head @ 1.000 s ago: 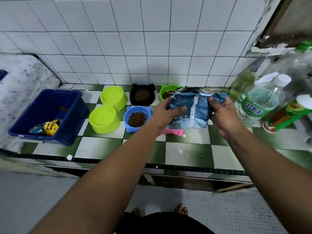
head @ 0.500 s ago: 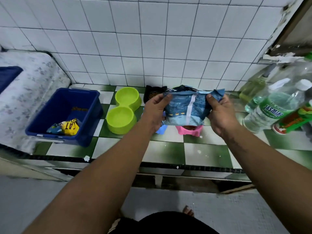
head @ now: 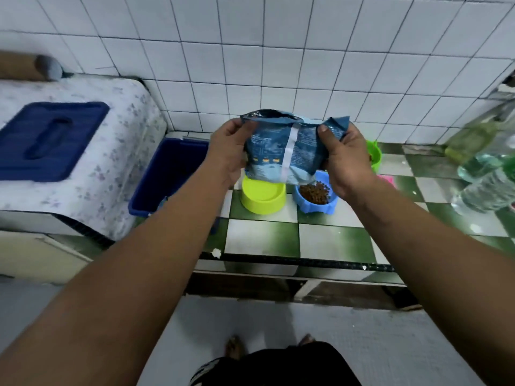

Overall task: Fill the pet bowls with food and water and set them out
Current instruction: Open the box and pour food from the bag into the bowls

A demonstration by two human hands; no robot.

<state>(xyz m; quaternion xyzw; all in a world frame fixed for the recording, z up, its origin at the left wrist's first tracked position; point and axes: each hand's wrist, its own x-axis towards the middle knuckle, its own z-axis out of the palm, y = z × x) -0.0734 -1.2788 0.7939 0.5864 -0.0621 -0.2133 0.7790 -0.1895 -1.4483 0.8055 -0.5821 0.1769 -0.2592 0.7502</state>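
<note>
The bag [head: 281, 151] hangs upright in the air over the counter [head: 262, 238], mouth up and gaping, its long axis near vertical. The left hand [head: 227, 151] grips its upper left edge, fingers curled round the rim. The right hand [head: 344, 160] pinches the upper right corner, thumb pressed on the front. Both hands are level, so neither leads.

In this view the bag's bottom edge sits just above two bowls. The lime bowl [head: 263, 197] is below its left half and looks empty. The blue bowl [head: 316, 197] is below its right half and already holds kibble [head: 315, 192]. To pour, the mouth has to tip forward and down, and the lime bowl lies nearer the left hand.

A green bowl [head: 374, 156] and a pink one [head: 387, 181] peek out behind the right hand, their contents hidden. A blue bin [head: 167, 174] stands left of the left forearm, with its lid [head: 47, 140] lying farther left on a patterned cover. Blurred bottles [head: 487, 179] stand at the right edge.
</note>
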